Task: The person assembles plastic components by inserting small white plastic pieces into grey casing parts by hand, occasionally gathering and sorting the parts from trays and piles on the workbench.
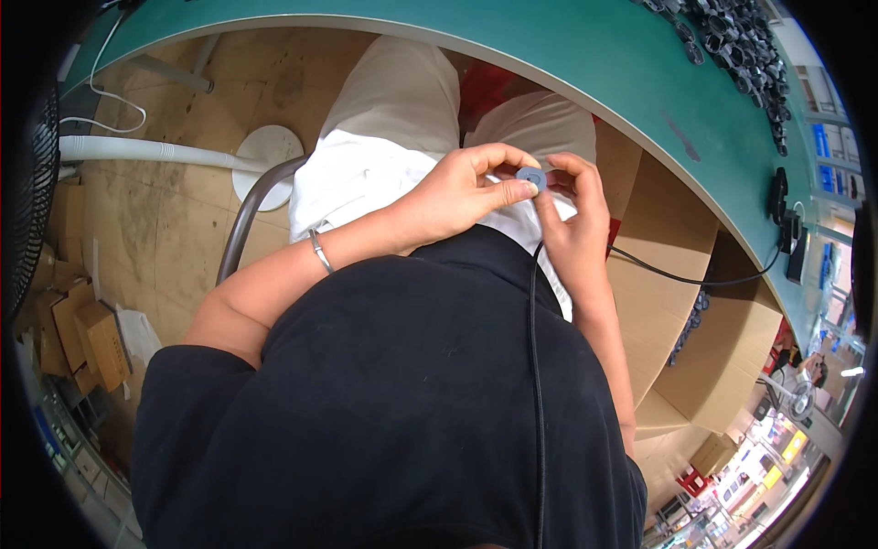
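Above my lap, a small round grey plastic part (pixel 530 178) with a hole near its middle is pinched between the thumb and forefinger of my left hand (pixel 476 188). My right hand (pixel 576 197) meets it from the other side, its thumb and fingers curled against the part's right edge. Fingertips cover some of the part's rim. At the far right of the green table (pixel 585 64) lies a heap of small dark grey plastic parts (pixel 732 46).
An open cardboard box (pixel 663 256) stands right of my legs, with dark parts (pixel 690 325) inside. A black cable (pixel 677 274) runs from my body to a device at the table's edge. Left are a fan (pixel 32 201), a white pole with round base (pixel 270 165) and cartons (pixel 101 339).
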Action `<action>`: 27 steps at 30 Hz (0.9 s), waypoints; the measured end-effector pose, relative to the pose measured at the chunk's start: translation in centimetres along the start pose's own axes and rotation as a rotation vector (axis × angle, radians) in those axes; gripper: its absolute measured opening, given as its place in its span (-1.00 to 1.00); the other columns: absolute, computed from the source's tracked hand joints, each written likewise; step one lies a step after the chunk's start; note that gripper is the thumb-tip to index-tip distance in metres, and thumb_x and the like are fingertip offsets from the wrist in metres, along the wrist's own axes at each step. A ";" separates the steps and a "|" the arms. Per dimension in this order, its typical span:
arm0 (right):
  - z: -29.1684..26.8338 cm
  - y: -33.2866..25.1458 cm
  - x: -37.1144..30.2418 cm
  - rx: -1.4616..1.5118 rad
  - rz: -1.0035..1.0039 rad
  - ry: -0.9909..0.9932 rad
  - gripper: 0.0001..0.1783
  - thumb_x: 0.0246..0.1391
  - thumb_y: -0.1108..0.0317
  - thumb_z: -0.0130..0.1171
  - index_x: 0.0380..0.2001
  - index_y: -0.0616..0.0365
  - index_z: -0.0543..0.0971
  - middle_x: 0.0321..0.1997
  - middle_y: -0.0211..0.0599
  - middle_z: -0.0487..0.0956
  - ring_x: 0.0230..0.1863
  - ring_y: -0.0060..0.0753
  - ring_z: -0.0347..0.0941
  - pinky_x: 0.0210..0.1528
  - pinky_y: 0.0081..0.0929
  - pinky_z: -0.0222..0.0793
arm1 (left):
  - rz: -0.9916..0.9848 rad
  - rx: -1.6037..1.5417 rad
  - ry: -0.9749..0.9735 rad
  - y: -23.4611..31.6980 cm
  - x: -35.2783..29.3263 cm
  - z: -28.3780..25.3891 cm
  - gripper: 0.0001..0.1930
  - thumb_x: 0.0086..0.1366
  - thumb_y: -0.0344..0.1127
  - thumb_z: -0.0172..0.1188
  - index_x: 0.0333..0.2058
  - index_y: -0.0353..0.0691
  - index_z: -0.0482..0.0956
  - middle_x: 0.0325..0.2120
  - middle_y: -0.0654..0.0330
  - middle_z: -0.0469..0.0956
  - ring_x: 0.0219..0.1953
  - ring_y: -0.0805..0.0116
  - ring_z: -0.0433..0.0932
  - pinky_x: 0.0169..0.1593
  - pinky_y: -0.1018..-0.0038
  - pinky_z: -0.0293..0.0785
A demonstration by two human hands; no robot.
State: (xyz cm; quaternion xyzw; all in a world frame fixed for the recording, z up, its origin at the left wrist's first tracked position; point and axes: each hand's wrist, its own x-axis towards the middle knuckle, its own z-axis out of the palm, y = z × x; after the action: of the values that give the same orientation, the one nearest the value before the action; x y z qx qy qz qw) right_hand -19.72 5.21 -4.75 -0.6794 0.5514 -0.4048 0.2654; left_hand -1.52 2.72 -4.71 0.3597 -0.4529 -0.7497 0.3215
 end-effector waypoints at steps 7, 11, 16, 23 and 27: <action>-1.5 -1.0 0.3 0.868 0.499 -0.125 -0.77 0.22 0.48 0.17 -0.06 0.24 0.49 -0.23 -0.31 0.62 -0.14 -0.55 0.52 0.01 -0.61 0.35 | 0.554 0.536 0.063 -0.6 0.1 -0.4 -0.69 0.24 -0.41 0.30 -0.04 -0.26 0.56 -0.14 0.17 0.52 -0.15 0.32 0.54 -0.11 0.44 0.52; -1.3 0.2 -0.1 0.935 0.464 -0.112 -0.79 0.19 0.50 0.19 -0.10 0.23 0.50 -0.22 -0.32 0.62 -0.16 -0.60 0.51 -0.02 -0.64 0.35 | 0.736 0.732 0.069 -0.7 0.3 -0.5 -0.68 0.17 -0.41 0.35 -0.09 -0.26 0.56 -0.21 0.13 0.54 -0.20 0.21 0.56 -0.18 0.40 0.52; -1.0 0.3 0.3 1.024 0.488 -0.106 -0.81 0.17 0.54 0.19 -0.14 0.22 0.51 -0.25 -0.39 0.61 -0.21 -0.65 0.49 -0.06 -0.67 0.34 | 0.742 0.726 0.115 -0.6 0.4 -0.2 -0.68 0.14 -0.41 0.36 -0.11 -0.26 0.55 -0.25 0.11 0.55 -0.24 0.16 0.57 -0.22 0.38 0.51; -2.3 -0.9 -0.1 0.792 0.458 -0.172 -0.74 0.14 0.58 0.21 -0.10 0.23 0.45 -0.27 -0.38 0.59 -0.22 -0.63 0.50 -0.11 -0.64 0.40 | 0.681 0.785 0.026 0.1 0.0 0.1 -0.65 0.14 -0.38 0.37 -0.08 -0.24 0.55 -0.19 0.08 0.55 -0.20 0.11 0.58 -0.19 0.33 0.53; -7.0 -4.1 -0.9 0.199 0.250 -0.059 -0.80 0.06 0.61 0.20 -0.21 0.25 0.52 -0.30 -0.39 0.60 -0.27 -0.63 0.51 -0.31 -0.62 0.44 | 0.762 0.840 -0.026 1.3 -0.1 0.7 -0.63 0.17 -0.32 0.35 -0.05 -0.24 0.51 -0.21 0.13 0.55 -0.27 0.13 0.58 -0.24 0.32 0.54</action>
State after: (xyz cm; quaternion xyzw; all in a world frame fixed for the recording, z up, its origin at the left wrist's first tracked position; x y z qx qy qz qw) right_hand -23.49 7.67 2.07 -0.5875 0.5806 -0.4011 0.3960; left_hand -1.86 2.63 -3.24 0.2588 -0.8140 -0.3405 0.3930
